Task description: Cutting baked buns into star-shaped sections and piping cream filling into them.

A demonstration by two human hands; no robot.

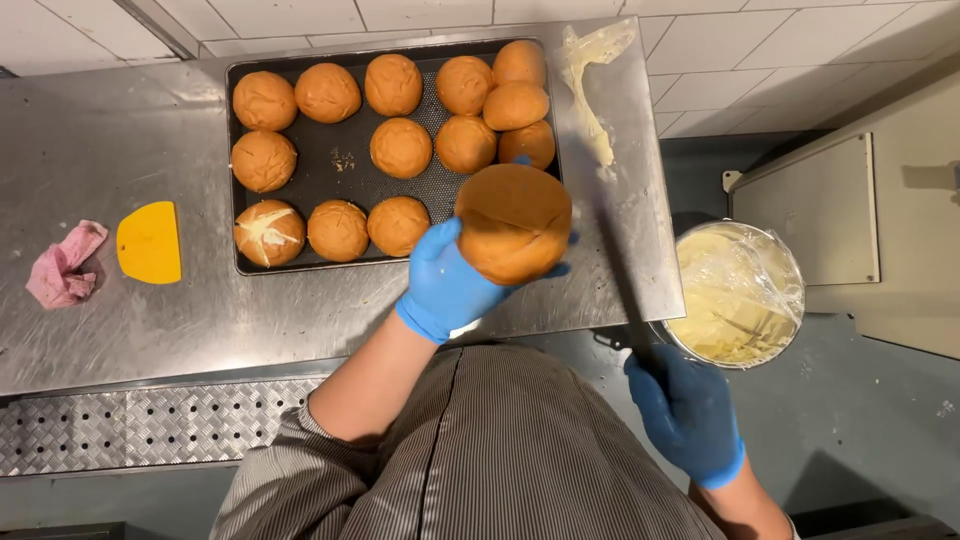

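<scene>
Blue-gloved right hand (688, 412) is clenched on a long knife (612, 235); a soft, light, round brown bun (514, 222) is cupped underneath by left-hand fingers (443, 262).

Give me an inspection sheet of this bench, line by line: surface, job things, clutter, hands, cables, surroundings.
Surface: steel table, creamy smears near its right edge.
Job things: dark tray of brown buns; one bun held above it; knife smeared with spread; tub of pale spread, film-lined.
Clutter: pink cloth, yellow scraper.
Hands: left hand, blue glove, grip on the bun; right hand, blue glove, on the knife handle.
Cables: nothing seen.
Surroundings: tiled wall, tread-plate ledge, grey floor.
</scene>
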